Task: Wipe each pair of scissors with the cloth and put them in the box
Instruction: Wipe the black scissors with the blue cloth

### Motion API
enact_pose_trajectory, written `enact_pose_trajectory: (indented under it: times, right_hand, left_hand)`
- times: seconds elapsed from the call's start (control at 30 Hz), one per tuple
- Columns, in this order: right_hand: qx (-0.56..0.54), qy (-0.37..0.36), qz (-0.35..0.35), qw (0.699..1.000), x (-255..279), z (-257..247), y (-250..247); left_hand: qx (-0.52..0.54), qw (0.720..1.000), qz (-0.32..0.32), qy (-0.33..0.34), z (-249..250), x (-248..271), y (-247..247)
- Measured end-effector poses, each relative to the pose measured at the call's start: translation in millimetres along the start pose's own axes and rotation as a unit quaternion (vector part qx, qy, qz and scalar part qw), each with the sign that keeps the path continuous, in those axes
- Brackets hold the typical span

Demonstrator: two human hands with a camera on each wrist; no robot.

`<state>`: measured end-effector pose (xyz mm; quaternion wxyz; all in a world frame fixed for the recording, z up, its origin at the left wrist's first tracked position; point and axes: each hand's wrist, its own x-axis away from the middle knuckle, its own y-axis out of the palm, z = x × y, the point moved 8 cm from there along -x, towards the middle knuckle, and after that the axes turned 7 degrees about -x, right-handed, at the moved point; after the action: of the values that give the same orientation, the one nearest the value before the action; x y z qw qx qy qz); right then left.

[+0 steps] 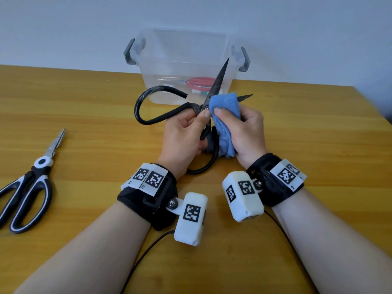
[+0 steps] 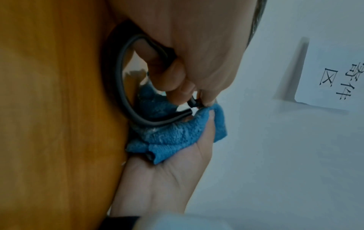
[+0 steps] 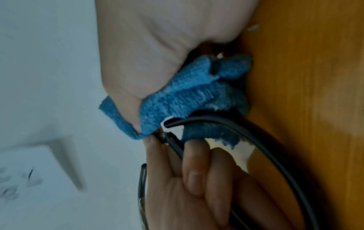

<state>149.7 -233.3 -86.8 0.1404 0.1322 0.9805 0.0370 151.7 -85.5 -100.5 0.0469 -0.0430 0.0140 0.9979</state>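
Behind our hands a pale, plain wall [image 1: 63, 28] meets the honey-coloured, wood-grained tabletop [image 1: 307, 145]. Over its middle we hold the black scissors [image 1: 218, 79]: dull dark metal, two tapering pointed blades spread apart, and big rounded wire-like loop handles. Our left hand [image 1: 182, 136] grips them just below the pivot, fingers [image 2: 173, 77] curled round one handle shank and the thumb lying near the rivet. Our right hand [image 1: 246, 132] holds the blue cloth [image 1: 224, 107], a soft, nubbly terry bunched in the palm, with the thumb pinching a fold of it over one blade beside the pivot.

Just beyond, against the wall, stands the clear plastic box [image 1: 161, 60], rectangular with grey clip handles at both ends; red-handled scissors [image 1: 200, 81] lie on its floor. Well apart on our left, flat on the tabletop, lie the black-and-white scissors [image 1: 31, 187], shiny steel blades closed, with smooth moulded handles and a round white pivot cap.
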Motion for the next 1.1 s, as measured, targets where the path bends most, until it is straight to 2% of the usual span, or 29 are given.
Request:
enact_pose_trajectory:
  times: [0.17, 0.23, 0.3, 0.4, 0.47, 0.6, 0.67, 0.7, 0.77, 0.83, 0.87, 0.97, 1.1]
  right_hand:
    - [-0.040, 0.011, 0.156, 0.987, -5.3, 9.4, -29.6]
    - [-0.052, 0.007, 0.183, 0.982, -5.6, 11.1, -35.7]
    - [-0.050, 0.012, 0.151, 0.987, -5.4, 10.1, -31.1]
    - [-0.004, 0.010, 0.021, 1.000, -2.3, 3.6, -6.1]
    - [0.010, 0.011, 0.028, 1.000, -2.0, 4.4, -5.3]
    - [-0.020, 0.005, 0.151, 0.988, -4.6, 9.2, -27.9]
    - [-0.041, 0.007, 0.174, 0.984, -4.4, 11.9, -32.2]
    - [-0.052, 0.014, 0.163, 0.985, -4.4, 12.8, -30.4]
    - [-0.055, 0.023, 0.095, 0.994, -4.7, 11.4, -19.2]
    - [-0.027, 0.009, 0.019, 0.999, -2.4, 5.1, -4.8]
    - [-0.016, -0.003, 0.009, 1.000, -2.3, 3.3, -3.2]
    - [-0.021, -0.026, 0.093, 0.995, -6.3, 3.0, -21.8]
    - [-0.085, 0.003, 0.222, 0.971, -9.2, 13.7, -52.0]
  left_hand:
    - [-0.015, 0.999, -0.005, -0.029, -2.3, 2.0, 2.1]
    - [-0.019, 0.999, 0.004, -0.029, -2.3, 1.8, 1.5]
    - [-0.028, 0.999, 0.005, -0.025, -1.9, 1.0, 1.5]
    - [-0.023, 1.000, -0.002, -0.021, -2.2, 0.1, 1.3]
    - [-0.021, 0.999, -0.003, -0.026, -1.8, 0.4, 0.5]
    - [-0.024, 0.999, 0.002, -0.034, -0.1, 3.6, 1.6]
    - [-0.015, 1.000, 0.007, -0.027, 1.4, 3.8, 1.5]
    - [-0.014, 1.000, 0.008, -0.023, 1.1, 3.0, 1.2]
    - [-0.016, 1.000, 0.010, -0.022, -0.5, 1.1, -0.1]
    - [-0.019, 0.999, 0.009, -0.026, -2.7, 0.4, -1.6]
    - [-0.018, 0.999, 0.006, -0.030, -3.6, 0.4, -1.7]
    - [-0.021, 0.998, 0.000, -0.055, -7.2, 1.8, -1.3]
    - [-0.033, 0.998, 0.004, -0.060, -7.2, 2.3, -1.8]
